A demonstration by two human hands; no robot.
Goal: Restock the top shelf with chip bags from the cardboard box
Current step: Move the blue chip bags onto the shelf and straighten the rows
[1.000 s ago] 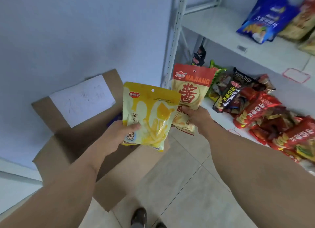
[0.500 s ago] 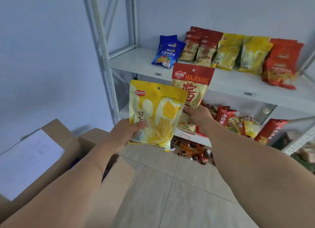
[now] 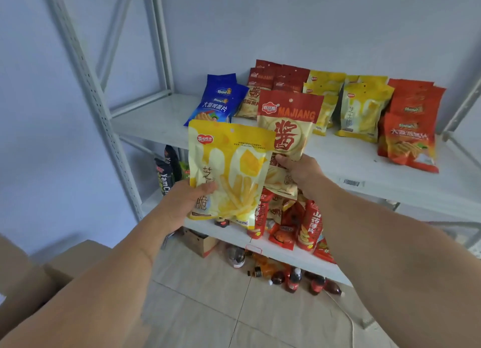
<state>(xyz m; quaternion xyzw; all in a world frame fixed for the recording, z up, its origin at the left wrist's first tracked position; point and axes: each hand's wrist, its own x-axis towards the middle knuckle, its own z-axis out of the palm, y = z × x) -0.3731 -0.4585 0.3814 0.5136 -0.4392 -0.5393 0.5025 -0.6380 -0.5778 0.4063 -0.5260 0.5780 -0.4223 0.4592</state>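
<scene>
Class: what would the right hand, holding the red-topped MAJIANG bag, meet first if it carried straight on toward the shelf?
Probably the front edge of the white top shelf, then the stacked red MAJIANG bags behind; depth is uncertain. The right hand grips the red-and-cream MAJIANG bag.

The yellow bag (image 3: 229, 173) covers the left hand's (image 3: 179, 204) fingers and the left edge of the red bag (image 3: 287, 134). The cardboard box (image 3: 28, 277) is cut off at the near left edge. Far stacked bags' (image 3: 281, 79) print is unreadable.
</scene>
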